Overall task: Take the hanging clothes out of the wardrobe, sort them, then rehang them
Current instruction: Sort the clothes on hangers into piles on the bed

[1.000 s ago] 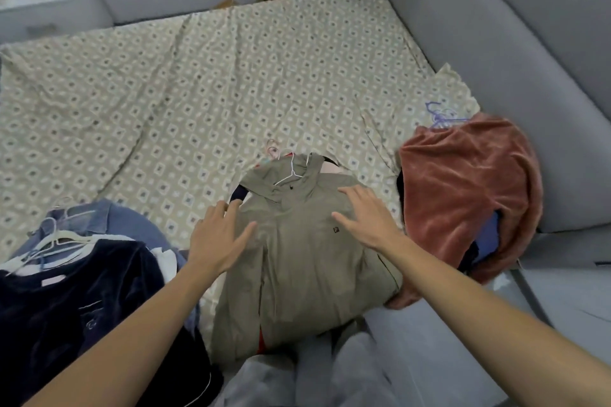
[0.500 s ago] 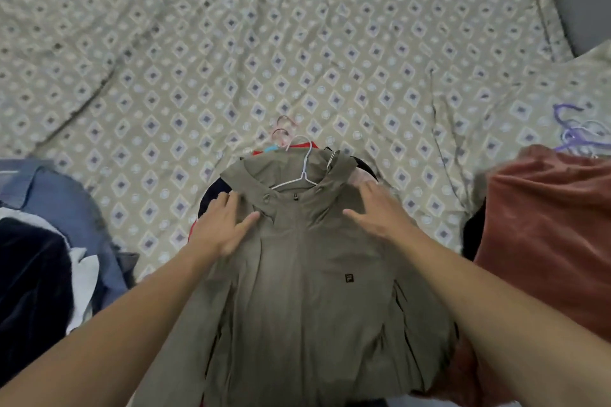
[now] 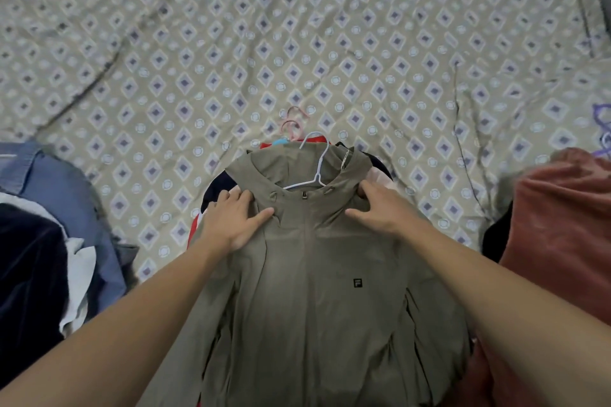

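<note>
- Olive hooded jacket (image 3: 314,291) is lying front-up on top of the middle pile on the bed sheet (image 3: 165,59), hood end pointing away from the person, white wire hanger (image 3: 314,168) sitting in the neck.
- Left hand (image 3: 233,221) is resting on the jacket's left shoulder, fingers spread and nearly flat, thumb pointing in toward the zip. Not clamping anything, as far as I can tell.
- Right hand (image 3: 380,208) is sitting on the jacket's other shoulder; fingertips are curling over the shoulder edge beside the collar. Looks like a light pinch on the cloth, but the grip itself is hidden under the fold, so I'm not calling it.
- Step, as I'm reading it: squaring the jacket on its hanger, or lifting it by the shoulders to sort.
- To do it well: be gripping both shoulder seams over the hanger's arms, not loose cloth, so hanger and jacket are coming up together. Lift evenly.
- Watch the hook: pink hanger hooks (image 3: 294,124) are lying just beyond the jacket's hood and could be snagging.
- Jacket fabric is reading thin, smooth, slightly stiff; likely sliding easily off bare wire.
- Left of the jacket: blue shirt (image 3: 56,195) over dark velvety garment (image 3: 29,274). Right of the jacket: rust plush garment (image 3: 562,225), thick nap.
</note>
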The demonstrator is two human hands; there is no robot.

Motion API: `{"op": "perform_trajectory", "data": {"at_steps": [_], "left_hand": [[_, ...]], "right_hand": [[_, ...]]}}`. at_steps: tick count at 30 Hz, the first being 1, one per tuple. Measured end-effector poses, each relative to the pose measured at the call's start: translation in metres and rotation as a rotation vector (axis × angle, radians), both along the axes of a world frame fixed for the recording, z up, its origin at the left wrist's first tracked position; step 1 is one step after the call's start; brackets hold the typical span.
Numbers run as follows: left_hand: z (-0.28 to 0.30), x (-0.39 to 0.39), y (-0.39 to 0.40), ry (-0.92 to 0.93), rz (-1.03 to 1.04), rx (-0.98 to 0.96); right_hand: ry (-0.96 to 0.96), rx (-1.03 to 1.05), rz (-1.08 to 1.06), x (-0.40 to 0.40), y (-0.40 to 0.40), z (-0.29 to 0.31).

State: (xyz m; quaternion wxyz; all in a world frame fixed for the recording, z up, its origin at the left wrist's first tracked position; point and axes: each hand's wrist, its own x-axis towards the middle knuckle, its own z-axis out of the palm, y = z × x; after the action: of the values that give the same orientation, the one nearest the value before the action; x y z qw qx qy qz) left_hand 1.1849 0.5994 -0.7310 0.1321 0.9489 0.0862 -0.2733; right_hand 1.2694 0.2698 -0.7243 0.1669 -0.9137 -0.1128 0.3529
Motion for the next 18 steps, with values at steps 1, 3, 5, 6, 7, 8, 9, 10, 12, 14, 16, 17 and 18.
{"op": "perform_trajectory", "data": {"at_steps": [1, 3, 5, 6, 7, 8, 9, 10, 12, 14, 16, 17, 18], "left_hand": [[0.003, -0.001, 0.002, 0.008, 0.017, -0.026], [0.014, -0.003, 0.005, 0.013, 0.040, -0.103], [0.031, -0.006, 0.007, -0.023, 0.065, -0.183], [0.042, -0.009, 0.009, -0.029, 0.094, -0.225], [0.056, -0.011, 0.010, -0.036, 0.127, -0.269], [0.070, -0.015, 0.012, -0.040, 0.158, -0.312], [0.087, -0.019, 0.013, -0.050, 0.174, -0.353], [0.106, -0.023, 0.016, -0.062, 0.182, -0.379], [0.144, -0.031, 0.023, -0.095, 0.184, -0.405], [0.183, -0.042, 0.034, -0.116, 0.193, -0.435], [0.220, -0.055, 0.046, -0.158, 0.211, -0.482], [0.239, -0.062, 0.051, -0.184, 0.222, -0.506], [0.258, -0.070, 0.056, -0.206, 0.231, -0.529]], "right_hand": [[0.002, 0.034, -0.025, -0.003, -0.002, 0.006], [-0.006, 0.104, -0.053, -0.007, -0.003, 0.022], [-0.031, 0.159, -0.035, -0.009, -0.004, 0.046], [-0.047, 0.182, -0.021, -0.010, -0.004, 0.060], [-0.056, 0.172, -0.006, -0.010, -0.004, 0.074], [-0.056, 0.160, 0.010, -0.011, -0.002, 0.091], [-0.050, 0.145, 0.016, -0.012, 0.000, 0.109], [-0.048, 0.131, 0.014, -0.013, 0.003, 0.128], [-0.049, 0.119, 0.010, -0.016, 0.008, 0.166], [-0.058, 0.141, -0.001, -0.024, 0.013, 0.207], [-0.091, 0.159, -0.032, -0.036, 0.021, 0.248], [-0.116, 0.163, -0.035, -0.045, 0.025, 0.268], [-0.140, 0.168, -0.035, -0.053, 0.030, 0.287]]}}
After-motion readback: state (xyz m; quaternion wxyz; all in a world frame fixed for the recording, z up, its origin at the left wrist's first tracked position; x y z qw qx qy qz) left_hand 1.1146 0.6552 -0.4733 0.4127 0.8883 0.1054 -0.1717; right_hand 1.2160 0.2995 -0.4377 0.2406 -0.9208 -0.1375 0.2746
